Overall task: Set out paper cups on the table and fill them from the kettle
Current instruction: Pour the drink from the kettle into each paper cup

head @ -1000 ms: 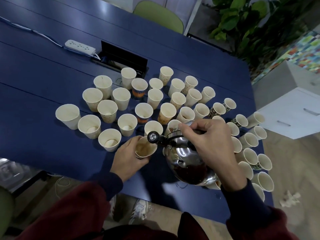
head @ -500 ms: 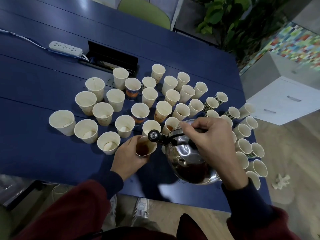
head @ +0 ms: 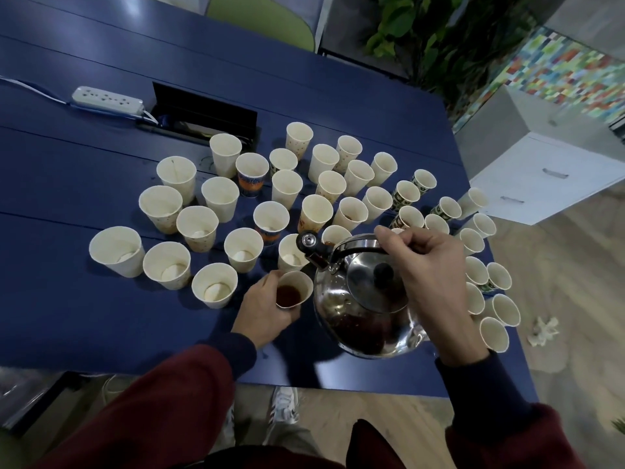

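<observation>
Liquid is sitting darker and deeper than a second ago in the paper cup (head: 302, 283) the left hand (head: 262, 311) is gripping on the counter (head: 101, 316), while the right hand (head: 429, 269), clasping the handle, is tilting the kettle (head: 365, 306) just beside it, so this fill is looking nearly done.

Table (head: 101, 316): dark blue. Paper cups (head: 220, 198): mostly cream-white, inside and out. Banded cups (head: 252, 176): orange-and-blue print round lower wall. Right-side cups (head: 406, 196): green-and-black print. Far cup (head: 299, 137): small reddish dots. Near cup (head: 293, 290), beside your kettle (head: 368, 313): dark red-brown liquid inside. Kettle body: mirror-bright silver; lid knob and spout cap black. Your sleeves (head: 152, 401): maroon, navy cuffs. Power strip (head: 106, 100): white. Chair (head: 263, 18): lime green. Cabinet (head: 548, 177): white. Wall panel (head: 568, 72): multicoloured mosaic squares. Floor (head: 558, 272): pale wood.
</observation>
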